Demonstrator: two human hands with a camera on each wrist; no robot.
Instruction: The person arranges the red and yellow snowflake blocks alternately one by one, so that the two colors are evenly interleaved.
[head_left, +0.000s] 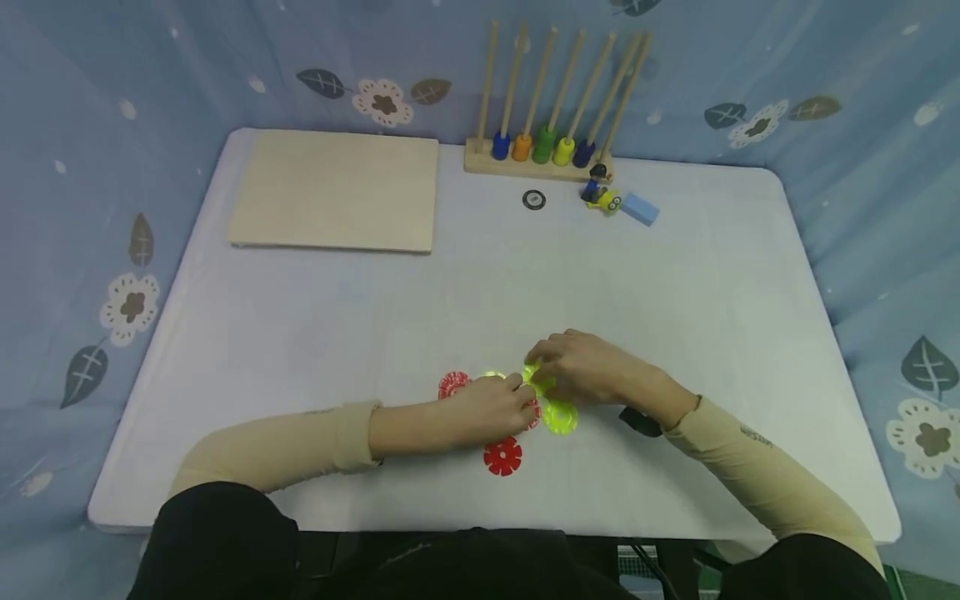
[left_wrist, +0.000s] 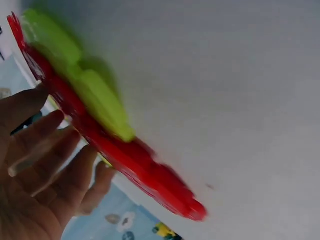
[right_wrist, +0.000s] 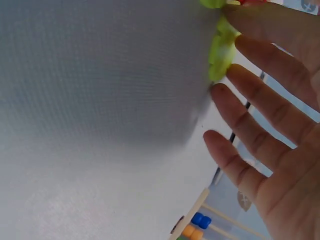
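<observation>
Red flower discs [head_left: 502,457] and yellow-green discs [head_left: 560,418] are sitting together at the table's [head_left: 330,333] near middle, between both hands. Left hand [head_left: 483,410] is grasping a red edge, thumb and fingertips bent to it; right hand [head_left: 585,367] is pinching yellow-green with thumb and forefinger, its other fingers spreading loose. Good work here, I'd judge, is calling for a steady left and slots meeting squarely, no bending. Smooth white tabletop is giving level support, though light discs could be skidding. Beyond, a peg rack [head_left: 538,166] is standing at the far edge, a wooden board [head_left: 337,192] is lying far left, and blue flowered cloth [head_left: 847,250] is surrounding three sides.
</observation>
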